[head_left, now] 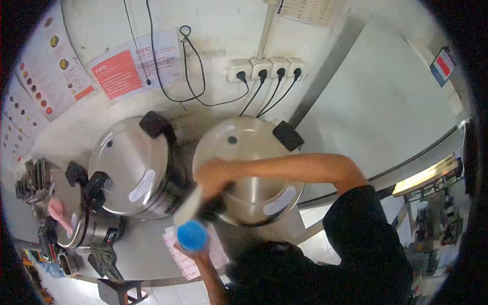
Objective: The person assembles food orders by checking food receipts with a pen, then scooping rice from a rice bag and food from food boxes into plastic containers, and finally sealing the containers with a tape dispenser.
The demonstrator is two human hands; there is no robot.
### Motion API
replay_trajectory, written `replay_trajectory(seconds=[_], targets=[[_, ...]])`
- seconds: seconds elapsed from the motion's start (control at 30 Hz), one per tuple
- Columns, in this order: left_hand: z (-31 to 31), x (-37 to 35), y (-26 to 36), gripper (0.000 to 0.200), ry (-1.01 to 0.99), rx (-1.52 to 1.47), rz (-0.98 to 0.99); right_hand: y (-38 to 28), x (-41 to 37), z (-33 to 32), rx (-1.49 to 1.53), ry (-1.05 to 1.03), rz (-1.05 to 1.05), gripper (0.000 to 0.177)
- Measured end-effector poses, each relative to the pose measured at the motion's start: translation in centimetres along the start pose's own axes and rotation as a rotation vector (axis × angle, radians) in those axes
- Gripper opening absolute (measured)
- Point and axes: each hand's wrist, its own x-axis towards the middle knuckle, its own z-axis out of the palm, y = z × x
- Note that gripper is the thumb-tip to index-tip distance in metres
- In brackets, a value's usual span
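My right hand (213, 178) is closed around a pale, blurred utensil (188, 207), in front of the large steel cooker (251, 198). The utensil slants down toward a round blue container (191, 235). Beneath the blue container, my left hand (199, 253) grips it from below, over a white and pink printed paper (219, 246) on the grey counter (145, 254). Whether the utensil touches the container is unclear because of blur.
A second steel cooker (129, 168) stands to the left, and a smaller one (94, 229) with a pink scoop (61, 216) on its lid lies beyond. Power cords hang from wall sockets (264, 69). A black stool (119, 292) is below the counter.
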Motion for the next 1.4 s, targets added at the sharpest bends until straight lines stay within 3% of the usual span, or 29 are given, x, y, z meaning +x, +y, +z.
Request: replay_trajectory(seconds=[0.17,0.23,0.27,0.3,0.33,0.43,0.53,0.57,0.6,0.67,0.7,0.77,0.8,0.87,0.93,1.0,1.07,1.13,1.17,1.2,1.23,1.33,1.4], targets=[[-1.8,-4.1,2.0,0.079,-0.017,0.206,0.058,-2.4,-3.4,0.4,0.081,-0.078,-0.014,0.031],[-2.2,-4.6,2.1,0.079,-0.018,0.187,0.018,-1.6,-4.8,-1.1,0.081,-0.067,-0.042,0.05],[-2.2,-4.5,1.9,0.079,-0.025,0.173,0.007,-1.8,-6.6,-4.0,0.044,-0.016,0.0,0.035],[-2.5,-4.8,1.8,0.079,-0.032,0.159,-0.001,0.3,-8.2,-5.1,0.131,0.183,-0.158,0.033],[-2.7,-4.9,1.6,0.079,-0.039,0.139,-0.014,1.3,-10.9,-9.0,0.317,0.028,-0.166,0.032],[-3.0,-5.6,1.1,0.08,-0.081,0.05,-0.062,7.6,-21.0,-13.3,0.556,0.453,0.295,0.05],[-4.3,-6.6,0.7,0.082,-0.32,-0.188,-0.262,16.4,-27.3,-17.6,0.299,0.951,0.254,0.046],[-4.6,-6.7,0.9,0.083,-0.369,-0.131,-0.296,19.6,-28.7,-18.9,0.165,1.053,0.211,0.044],[-2.7,-6.8,1.0,0.08,-0.146,0.497,-0.173,22.3,-29.6,-19.7,0.048,1.129,0.165,0.043],[0.6,-6.4,1.3,0.078,0.117,1.119,-0.05,26.4,-30.6,-20.1,-0.095,1.226,0.051,0.041],[1.9,-6.0,1.8,0.078,-0.036,0.493,-0.142,28.2,-31.3,-19.8,-0.108,1.255,0.02,0.04],[3.4,-5.4,2.0,0.078,-0.169,-0.139,-0.202,31.5,-34.7,-19.9,0.094,1.306,0.166,0.042],[4.2,-5.2,2.3,0.077,-0.138,-0.154,-0.146,33.5,-36.9,-20.0,0.197,1.327,0.239,0.043],[6.2,-4.7,2.6,0.075,-0.043,0.01,-0.027,38.2,-44.5,-22.7,-0.048,1.172,0.705,0.049],[7.9,-4.2,3.0,0.074,0.0,0.103,0.021,36.6,-49.1,-26.5,-0.113,1.221,0.868,0.054],[9.0,-4.2,3.1,0.073,0.014,0.15,0.056,25.7,-44.7,-22.2,-0.26,1.158,0.775,0.047],[9.6,-4.8,3.0,0.072,0.03,0.186,0.077,15.4,-34.9,-12.3,-0.339,0.754,0.658,0.039],[9.9,-5.7,2.7,0.071,0.033,0.215,0.087,9.0,-22.9,-3.5,-0.486,0.056,0.524,0.032],[10.1,-6.3,2.6,0.07,0.032,0.22,0.095,8.4,-17.3,-0.1,-0.508,-0.198,0.423,0.028],[10.3,-6.9,2.3,0.07,0.038,0.226,0.102,9.6,-14.9,4.1,-0.297,0.096,0.304,0.024],[10.4,-7.5,1.9,0.07,0.041,0.227,0.108,13.2,-12.0,8.0,-0.293,0.148,0.273,0.015],[11.7,-9.2,0.0,0.067,0.135,0.184,0.126,18.9,-7.9,11.1,-0.534,0.063,0.25,0.018],[6.9,-9.2,-1.3,0.063,0.214,0.096,0.147,20.3,-5.4,13.7,-0.498,0.042,0.23,0.018]])
